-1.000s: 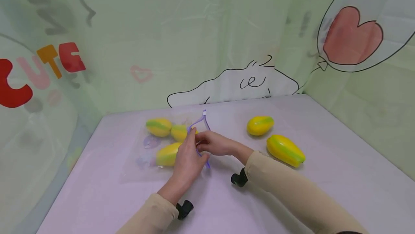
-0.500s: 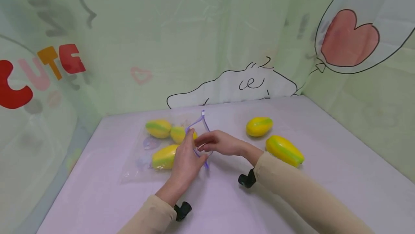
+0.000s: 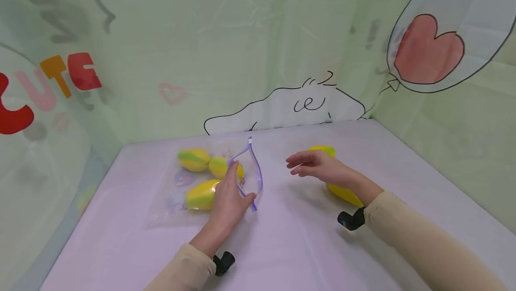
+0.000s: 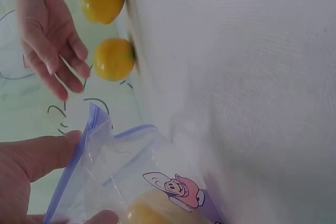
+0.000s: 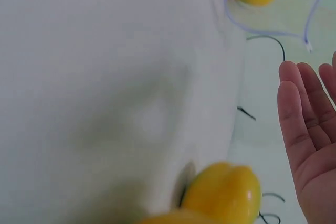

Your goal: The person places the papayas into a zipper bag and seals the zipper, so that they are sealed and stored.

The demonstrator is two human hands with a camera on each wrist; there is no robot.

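Observation:
My left hand [image 3: 230,201] grips the rim of a clear zip bag [image 3: 159,212], whose mouth gapes to the right. In the left wrist view the thumb [image 4: 52,156] lies against its purple zip strip [image 4: 68,174]. Inside the bag rest three yellow, green-streaked, papaya-like fruits [image 3: 193,160]. My right hand [image 3: 318,165] is raised over the table, right of the bag, fingers loosely extended and nothing in them. Behind it, partly hidden by hand and wrist, lie two more such fruits: a rounder one [image 3: 324,150] farther back and a longer one [image 3: 344,194] nearer.
A pale lilac cloth covers the table [image 3: 290,246]. Printed curtains [image 3: 242,49] close off its back and both sides. Small black cameras [image 3: 351,220] are strapped under both wrists.
My right hand has withdrawn from the bag's mouth and moved right, now overlapping the two loose fruits in the head view. The left hand keeps its hold on the bag, whose mouth shows wider.

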